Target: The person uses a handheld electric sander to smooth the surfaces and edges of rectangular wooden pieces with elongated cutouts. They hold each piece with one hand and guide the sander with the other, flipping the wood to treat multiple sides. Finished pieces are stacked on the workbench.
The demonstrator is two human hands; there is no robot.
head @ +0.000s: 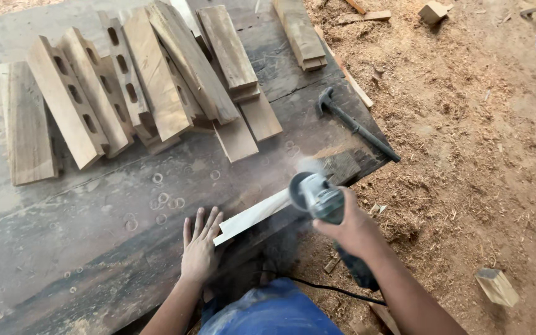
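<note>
The right grip (348,226) is closed around a grinder (317,195), its disc on the far end of a pale strip (252,216). The left grip (201,245), flat and open, pins the strip's near end to the bench (94,248). Dust at the disc suggests sanding mid-way. Beyond lie slotted boards (94,99) and a hammer (355,127). No containers show.

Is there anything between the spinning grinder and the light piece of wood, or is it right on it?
Nothing visible stands between them. The grinder, held in the right hand, has its disc right at the pale wood strip, with dust blurring the contact. The left hand presses flat on the strip's near end.
</note>
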